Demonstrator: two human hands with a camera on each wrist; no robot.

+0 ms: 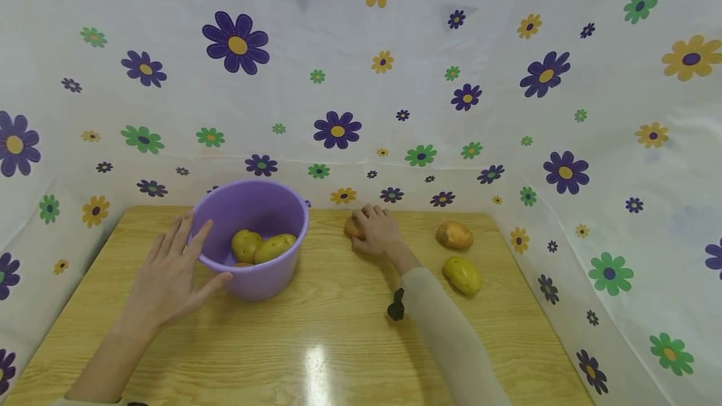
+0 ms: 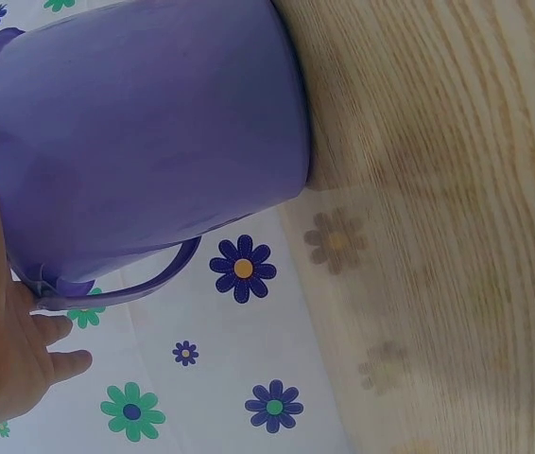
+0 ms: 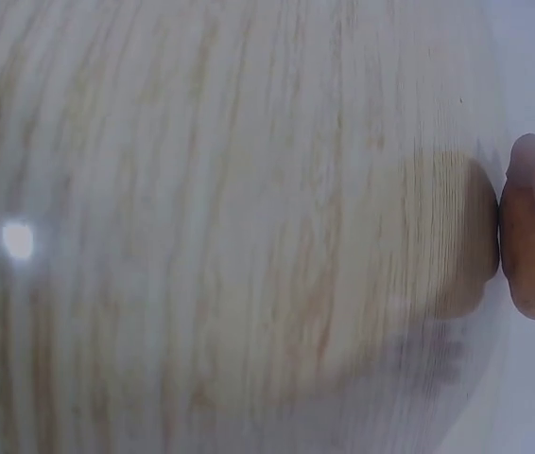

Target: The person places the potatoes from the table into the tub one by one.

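Observation:
A purple bucket stands upright at the left of the table, with yellow potatoes and part of a browner one inside. Against its left rim rests my left hand, fingers straight and spread; in the left wrist view the bucket's side and its lowered handle show beside the hand. Toward the back of the table, my right hand grips a brown potato. The right wrist view has that potato at its right edge, fingers over it, close to the tabletop.
To the right lie a brown potato and, nearer, a yellow-green potato. The shiny wooden table is enclosed at the back and sides by a white flowered cloth. A black strap end hangs at the right sleeve.

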